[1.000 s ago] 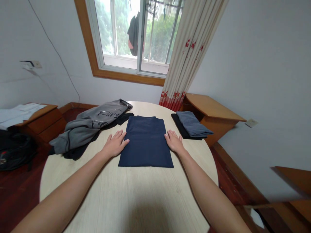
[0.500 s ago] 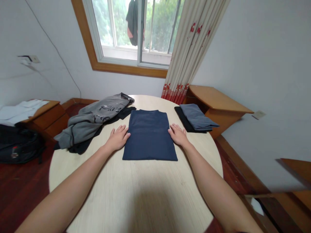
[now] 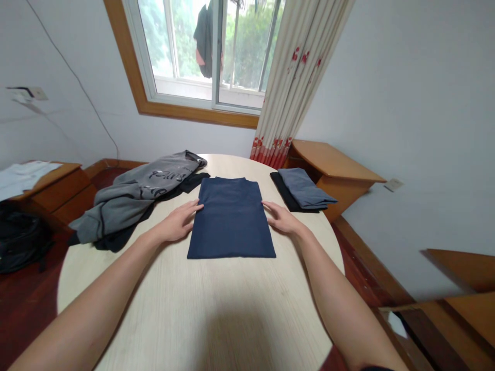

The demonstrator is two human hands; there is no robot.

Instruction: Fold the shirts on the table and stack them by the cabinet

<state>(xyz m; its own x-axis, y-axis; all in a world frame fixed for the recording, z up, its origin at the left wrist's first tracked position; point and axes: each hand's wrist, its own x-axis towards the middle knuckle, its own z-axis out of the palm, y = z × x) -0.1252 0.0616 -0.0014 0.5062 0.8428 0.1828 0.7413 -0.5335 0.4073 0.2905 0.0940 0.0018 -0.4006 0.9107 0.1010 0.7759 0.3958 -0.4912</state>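
Note:
A navy blue shirt, folded into a flat rectangle, lies in the middle of the round pale table. My left hand is at its left edge, fingers apart, with fingertips touching or just beside the cloth. On the opposite edge my right hand rests in much the same way, its fingers spread and the index finger at the fabric. Neither hand grips the cloth. Folded grey cloth lies on folded black cloth at the table's right side.
At the left of the table, a loose grey sweatshirt with dark lettering lies over black clothing. Behind stand a curtain and a window. A wooden desk is to the right; a black bag sits at the left.
Both hands have turned from palms down to more edge-on, with the fingers at the shirt's sides. The whole view has shifted slightly; the folded shirt keeps its place on the table.

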